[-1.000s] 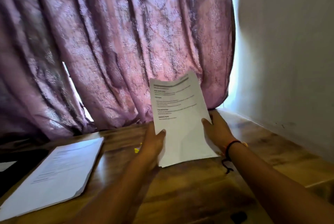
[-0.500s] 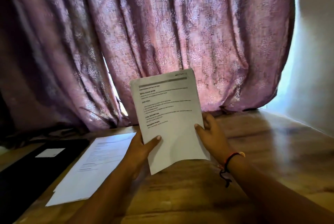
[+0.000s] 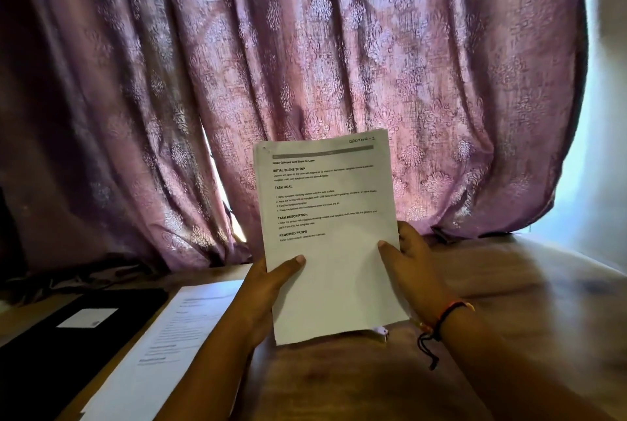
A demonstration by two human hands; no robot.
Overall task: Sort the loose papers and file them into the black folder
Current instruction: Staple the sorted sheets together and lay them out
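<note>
Your left hand [image 3: 268,288] and right hand [image 3: 412,268] both grip the printed sheet [image 3: 330,234] upright, thumbs on front, over the wooden table [image 3: 509,302], paper stack [image 3: 163,346] and black folder [image 3: 68,335] lying left

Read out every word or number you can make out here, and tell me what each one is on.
"SECTION-1": handwritten, top right of the held paper.
"Clean Glasses and Store in Case": its title.
"INITIAL SCENE SETUP": heading.
"TASK GOAL": heading.
"TASK DESCRIPTION": heading.
"REQUIRED PROPS": heading.
Small print under the headings: too blurred to read.
Text on the flat papers and the white label on the black folder: unreadable.
</note>
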